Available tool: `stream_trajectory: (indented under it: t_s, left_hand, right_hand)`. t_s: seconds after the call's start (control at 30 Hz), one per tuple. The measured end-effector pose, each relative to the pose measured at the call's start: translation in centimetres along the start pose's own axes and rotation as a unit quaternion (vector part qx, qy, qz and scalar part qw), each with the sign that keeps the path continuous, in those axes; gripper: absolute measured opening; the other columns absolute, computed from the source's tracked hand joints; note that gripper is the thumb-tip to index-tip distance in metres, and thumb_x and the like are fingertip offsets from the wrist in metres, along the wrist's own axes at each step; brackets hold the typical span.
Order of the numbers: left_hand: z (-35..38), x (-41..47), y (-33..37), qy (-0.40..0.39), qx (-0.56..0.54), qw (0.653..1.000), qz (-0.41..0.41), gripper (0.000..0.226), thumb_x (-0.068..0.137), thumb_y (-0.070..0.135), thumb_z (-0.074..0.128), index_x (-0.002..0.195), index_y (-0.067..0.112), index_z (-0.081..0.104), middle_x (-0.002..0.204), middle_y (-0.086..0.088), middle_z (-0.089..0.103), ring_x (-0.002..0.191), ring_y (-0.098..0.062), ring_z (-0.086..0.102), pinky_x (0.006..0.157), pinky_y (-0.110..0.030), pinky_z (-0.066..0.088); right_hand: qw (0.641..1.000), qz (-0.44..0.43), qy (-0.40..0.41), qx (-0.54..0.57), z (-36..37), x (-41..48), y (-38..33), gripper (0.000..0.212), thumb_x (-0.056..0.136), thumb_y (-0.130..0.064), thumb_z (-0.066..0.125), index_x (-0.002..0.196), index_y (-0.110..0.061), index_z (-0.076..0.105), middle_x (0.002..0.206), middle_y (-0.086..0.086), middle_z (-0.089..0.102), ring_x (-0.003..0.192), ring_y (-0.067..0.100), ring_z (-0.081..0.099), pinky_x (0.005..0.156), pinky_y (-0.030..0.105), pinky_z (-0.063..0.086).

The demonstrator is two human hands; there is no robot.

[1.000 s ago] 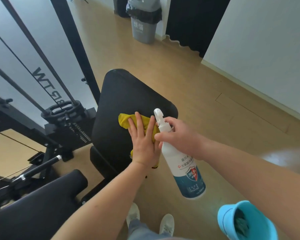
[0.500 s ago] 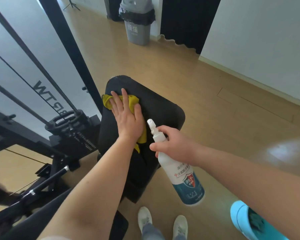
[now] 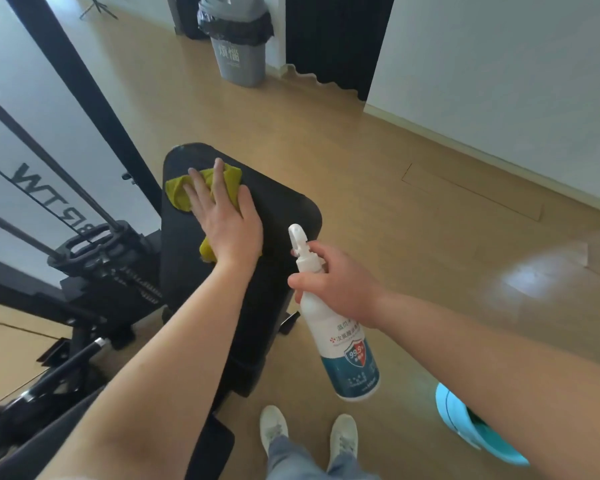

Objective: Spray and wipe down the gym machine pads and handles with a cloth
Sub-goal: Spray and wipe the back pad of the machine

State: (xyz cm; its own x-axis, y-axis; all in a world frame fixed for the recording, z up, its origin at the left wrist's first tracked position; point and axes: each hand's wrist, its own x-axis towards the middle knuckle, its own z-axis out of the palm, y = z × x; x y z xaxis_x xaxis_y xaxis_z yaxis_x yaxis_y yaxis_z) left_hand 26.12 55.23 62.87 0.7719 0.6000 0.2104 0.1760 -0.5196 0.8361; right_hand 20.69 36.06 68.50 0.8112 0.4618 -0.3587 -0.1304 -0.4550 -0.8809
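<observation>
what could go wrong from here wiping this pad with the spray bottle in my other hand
1. The yellow cloth is bunched under the flat left hand, so parts of the black pad may get missed or touched by bare skin.
2. The spray bottle hangs tilted in the right hand, its nozzle near the left wrist; a stray squeeze might wet skin.

Pad (image 3: pixel 284 213): black upholstery, matt and smooth, scuffing noted at the far edge.
Cloth (image 3: pixel 179 194): yellow fabric, soft, crumpled, laid at the pad's far left corner.
Spray bottle (image 3: pixel 340 341): white plastic, smooth, glossy printed label.
Frame (image 3: pixel 87 98): black-painted metal, matt.
Floor (image 3: pixel 361 150): wood-look boards, satin sheen.
Bin (image 3: pixel 239 60): grey plastic, lined with shiny black film.
</observation>
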Motion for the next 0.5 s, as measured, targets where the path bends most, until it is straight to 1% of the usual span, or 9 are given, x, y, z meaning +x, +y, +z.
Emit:
stream_trajectory:
  t_s: [0.07, 0.2, 0.3, 0.37, 0.4, 0.43, 0.47, 0.5]
  left_hand:
    - [0.7, -2.7, 0.2, -0.021, 0.025, 0.998, 0.058, 0.053, 0.105, 0.043, 0.036, 0.157, 0.038, 0.027, 0.172, -0.001, 0.002, 0.158, -0.027, -0.004, 0.126, -0.056, 0.009]
    - [1.8, -7.5, -1.9, -0.063, 0.069, 0.978, 0.185, 0.052, 0.103, 0.038, 0.042, 0.154, 0.031, 0.032, 0.171, -0.009, 0.004, 0.157, -0.038, -0.002, 0.122, -0.065, 0.014]
    - [2.2, -9.9, -4.1, -0.086, 0.117, 0.955, 0.259, 0.051, 0.104, 0.042, 0.046, 0.152, 0.029, 0.035, 0.17, -0.012, 0.003, 0.156, -0.043, -0.002, 0.12, -0.069, 0.016]
    - [2.3, -10.6, -5.0, -0.086, 0.159, 0.943, 0.281, 0.052, 0.104, 0.043, 0.048, 0.152, 0.029, 0.034, 0.17, -0.014, 0.004, 0.155, -0.047, 0.003, 0.119, -0.069, 0.021]
    - [2.2, -10.8, -5.0, -0.088, 0.197, 0.937, 0.273, 0.056, 0.103, 0.039, 0.053, 0.154, 0.028, 0.031, 0.169, -0.014, 0.005, 0.154, -0.049, 0.005, 0.119, -0.068, 0.024]
    - [2.2, -10.9, -4.8, -0.1, 0.252, 0.926, 0.262, 0.065, 0.101, 0.035, 0.058, 0.157, 0.028, 0.025, 0.169, -0.015, 0.004, 0.154, -0.049, 0.004, 0.119, -0.065, 0.025]
    - [2.1, -11.3, -4.4, -0.118, 0.308, 0.908, 0.258, 0.074, 0.1, 0.033, 0.06, 0.159, 0.028, 0.017, 0.169, -0.014, 0.004, 0.154, -0.049, 0.002, 0.121, -0.063, 0.024]
    - [2.0, -11.8, -3.7, -0.125, 0.35, 0.888, 0.269, 0.079, 0.099, 0.033, 0.061, 0.161, 0.026, 0.011, 0.168, -0.012, 0.006, 0.154, -0.048, 0.001, 0.122, -0.061, 0.022]
  right_hand:
    - [1.0, -0.009, 0.012, -0.002, -0.8, -0.6, 0.2, 0.017, 0.091, -0.028, 0.071, 0.104, -0.031, 0.061, 0.082, 0.001, 0.077, 0.075, 0.018, 0.072, 0.081, 0.046, 0.059]
    - [0.999, -0.026, 0.038, 0.003, -1.9, -1.1, 0.2, 0.013, 0.091, -0.023, 0.071, 0.099, -0.028, 0.061, 0.079, 0.002, 0.077, 0.069, 0.016, 0.071, 0.073, 0.039, 0.056]
    - [0.999, -0.034, 0.037, 0.004, -2.2, -1.1, 0.4, 0.011, 0.09, -0.026, 0.071, 0.095, -0.03, 0.062, 0.083, 0.004, 0.076, 0.076, 0.024, 0.072, 0.075, 0.043, 0.057]
    - [0.999, -0.036, 0.028, -0.003, -2.2, -1.1, 0.7, 0.012, 0.088, -0.03, 0.07, 0.098, -0.032, 0.063, 0.085, 0.004, 0.076, 0.079, 0.025, 0.072, 0.076, 0.046, 0.058]
    - [0.999, -0.037, 0.022, -0.005, -2.1, -1.0, 0.8, 0.014, 0.088, -0.032, 0.07, 0.1, -0.033, 0.063, 0.085, 0.002, 0.076, 0.079, 0.023, 0.073, 0.077, 0.046, 0.058]
    - [0.999, -0.038, 0.018, -0.007, -2.0, -1.0, 0.9, 0.016, 0.088, -0.032, 0.07, 0.102, -0.033, 0.063, 0.085, 0.0, 0.076, 0.078, 0.021, 0.073, 0.076, 0.045, 0.058]
    - [0.999, -0.038, 0.014, -0.01, -1.7, -1.1, 1.0, 0.018, 0.088, -0.032, 0.07, 0.104, -0.034, 0.063, 0.084, -0.001, 0.075, 0.077, 0.018, 0.073, 0.075, 0.044, 0.058]
    - [0.999, -0.038, 0.012, -0.014, -1.4, -1.1, 1.1, 0.02, 0.089, -0.031, 0.07, 0.107, -0.034, 0.062, 0.084, -0.003, 0.075, 0.076, 0.016, 0.072, 0.073, 0.041, 0.058]
